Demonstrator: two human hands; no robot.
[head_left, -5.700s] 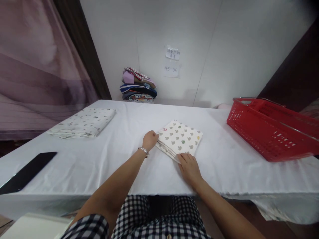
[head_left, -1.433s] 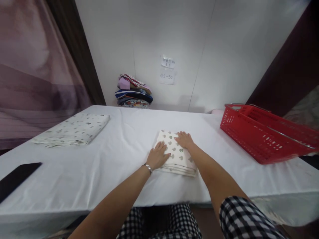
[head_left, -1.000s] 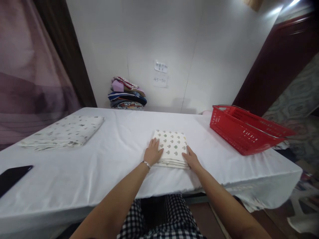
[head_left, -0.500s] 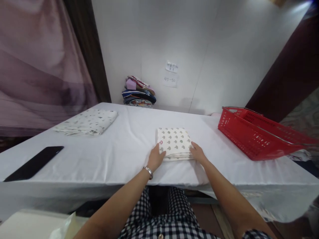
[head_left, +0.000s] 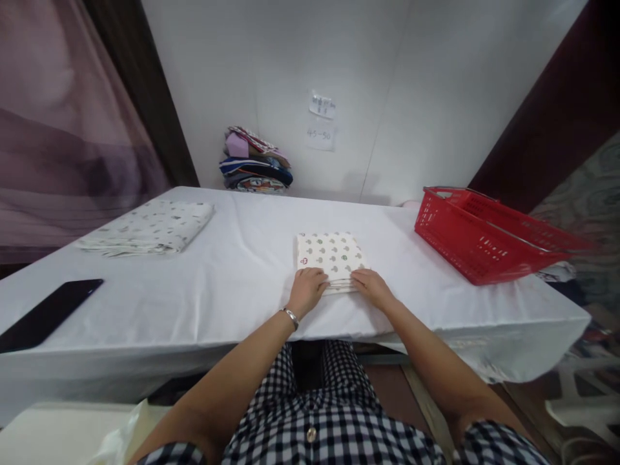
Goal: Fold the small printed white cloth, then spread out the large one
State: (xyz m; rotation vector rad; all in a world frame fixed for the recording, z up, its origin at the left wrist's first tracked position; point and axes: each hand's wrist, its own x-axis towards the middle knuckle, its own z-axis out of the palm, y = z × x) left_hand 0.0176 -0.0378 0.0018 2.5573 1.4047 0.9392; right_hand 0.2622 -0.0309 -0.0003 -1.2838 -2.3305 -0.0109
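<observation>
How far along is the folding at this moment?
Looks done: the patterned cloth lies folded into a small, layered square on the white table. In hand: the left hand and right hand rest on its near edge, fingers curled over the layers. Left: it is not with the larger folded cloth at the far left, nor in the red basket.

Two bare forearms, uncovered from elbow to wrist. Thin silver bracelet of small linked beads around the wrist of the left hand. No jewellery visible on the right hand. Short-sleeved garment in a black-and-white checked weave, with sleeve edges showing near both elbows. Same checked fabric across the lap, closed down the front with a small pale round button.
</observation>
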